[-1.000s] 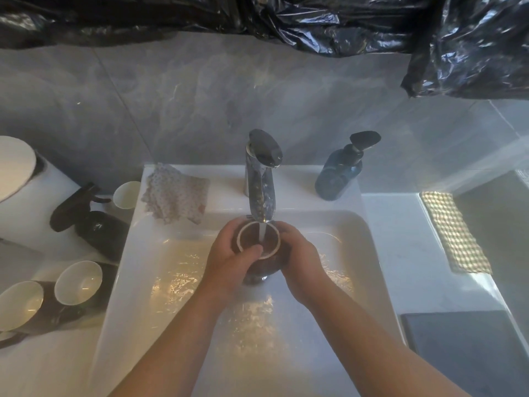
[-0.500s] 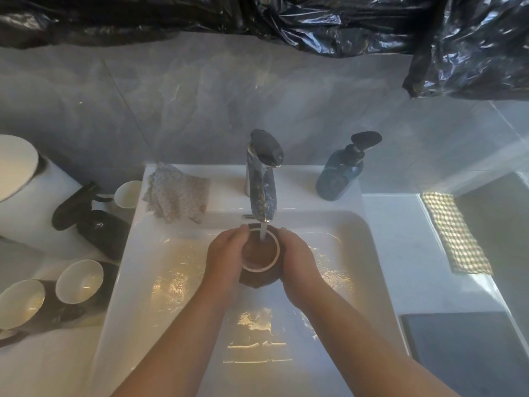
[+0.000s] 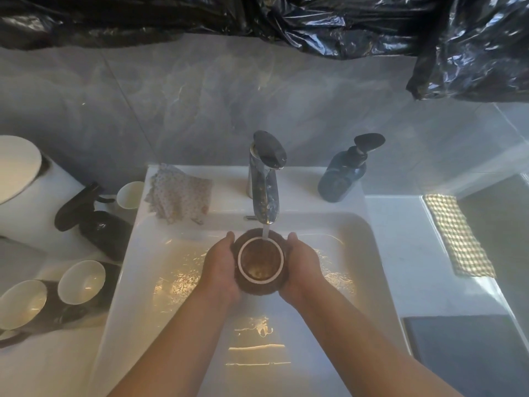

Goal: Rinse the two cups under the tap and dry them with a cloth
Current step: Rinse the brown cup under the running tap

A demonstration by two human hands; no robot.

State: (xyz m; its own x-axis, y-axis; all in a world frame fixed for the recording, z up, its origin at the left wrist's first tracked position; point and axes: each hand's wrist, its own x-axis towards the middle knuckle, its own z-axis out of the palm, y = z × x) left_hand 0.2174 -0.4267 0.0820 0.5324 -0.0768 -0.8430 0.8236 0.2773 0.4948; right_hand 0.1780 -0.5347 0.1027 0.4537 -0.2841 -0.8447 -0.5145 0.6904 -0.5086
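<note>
Head view, the only one supplied: the dark cup (image 3: pixel 260 263) with the pale rim is held upright over the white sink (image 3: pixel 357 242), cradled between both hands. The left hand (image 3: pixel 221 270) wraps its left wall and the right hand (image 3: pixel 303 267) its right wall, each grip closed on the cup, with fingers curled round the far side. The tap (image 3: pixel 264 181) is running; its stream meets the cup at the far rim, and water stands inside. Against the picture from a second ago, the left thumb has come off the rim, where it lay across the mouth, and the cup has dropped slightly lower and nearer the person, so the opening is now fully exposed. Judgement: rubbing of the rim appears finished and this cup is in its filling or final flush stage; emptying it would be the likely next step. The patterned cloth (image 3: pixel 180 194) lies on the sink ledge left of the tap, untouched, so drying has not begun. A small pale cup (image 3: pixel 130 194) stands on the worktop (image 3: pixel 392 247) just left of the ledge; two pale bowls or cups (image 3: pixel 81 277) sit further forward on the left, so which one is the second task cup cannot be told. A soap bottle (image 3: pixel 342 179) stands right of the tap. Risk noted: a wet, two-handed hold may slip on tipping.
</note>
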